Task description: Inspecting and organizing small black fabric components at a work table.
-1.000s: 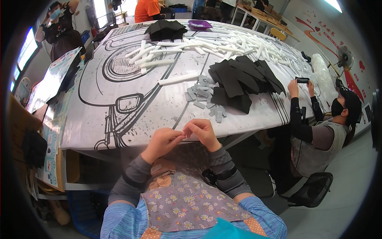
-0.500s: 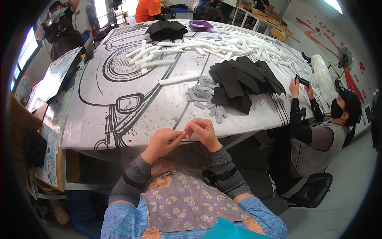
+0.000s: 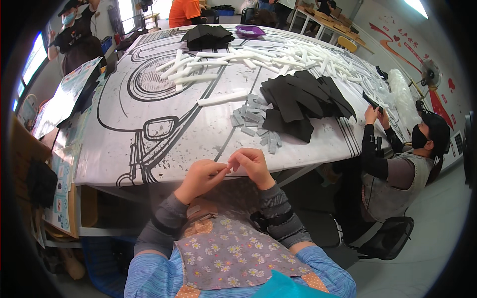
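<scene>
Something small and pale (image 3: 232,164) is pinched between the fingertips of both hands at the near table edge; its kind cannot be made out. Left hand (image 3: 201,178) and right hand (image 3: 252,165) meet at the fingertips, fingers curled, thumbs closed against forefingers, with both forearms rising from the lower edge in grey sleeves.

On the table (image 3: 124,149) (covered by a sheet printed with a black line drawing) the count runs as follows: one cluster of small grey pieces (image 3: 254,123), roughly a dozen or more, just beyond the hands; two piles of black sheets, the larger (image 3: 303,102) beside the grey pieces, the smaller (image 3: 206,36) at the far end; white strips (image 3: 198,67), too many to count, spread across the far half. One purple tray (image 3: 250,31) stands beside the smaller black pile; its contents cannot be seen.

A seated person (image 3: 397,174) at the right edge holds a dark object in raised hands.
</scene>
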{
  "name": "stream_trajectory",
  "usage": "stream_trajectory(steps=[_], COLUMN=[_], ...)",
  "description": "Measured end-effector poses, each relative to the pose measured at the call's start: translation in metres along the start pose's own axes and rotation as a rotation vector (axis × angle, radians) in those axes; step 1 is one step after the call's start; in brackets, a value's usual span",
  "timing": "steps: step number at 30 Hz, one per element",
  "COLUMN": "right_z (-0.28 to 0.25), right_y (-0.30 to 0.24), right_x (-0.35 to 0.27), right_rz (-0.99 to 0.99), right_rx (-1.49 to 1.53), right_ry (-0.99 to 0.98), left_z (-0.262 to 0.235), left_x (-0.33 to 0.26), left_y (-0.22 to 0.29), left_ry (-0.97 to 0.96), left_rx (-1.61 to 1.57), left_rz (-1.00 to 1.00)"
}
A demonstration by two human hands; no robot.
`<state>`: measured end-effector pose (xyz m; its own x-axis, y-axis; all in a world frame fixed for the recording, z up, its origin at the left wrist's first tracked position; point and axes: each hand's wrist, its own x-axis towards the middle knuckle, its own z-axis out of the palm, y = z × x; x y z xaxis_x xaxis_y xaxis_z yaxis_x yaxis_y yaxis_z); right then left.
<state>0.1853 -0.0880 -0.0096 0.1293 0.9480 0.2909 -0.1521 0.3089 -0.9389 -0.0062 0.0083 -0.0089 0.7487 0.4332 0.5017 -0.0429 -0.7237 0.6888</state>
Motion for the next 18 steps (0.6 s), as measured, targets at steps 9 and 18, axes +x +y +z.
stream_trajectory(steps=[9,18], right_z=[-0.0009,0.0005], right_y=[0.0013,-0.0025], right_x=[-0.0012,0.0003], right_rz=[0.002,0.006], right_rx=[-0.007,-0.027], right_ry=[0.011,0.024], left_z=[-0.0004,0.0024], left_x=[0.0019,0.0022], left_y=[-0.0003,-0.0025], left_ry=[-0.018,0.013], left_rx=[0.039,0.023], left_rz=[0.034,0.065])
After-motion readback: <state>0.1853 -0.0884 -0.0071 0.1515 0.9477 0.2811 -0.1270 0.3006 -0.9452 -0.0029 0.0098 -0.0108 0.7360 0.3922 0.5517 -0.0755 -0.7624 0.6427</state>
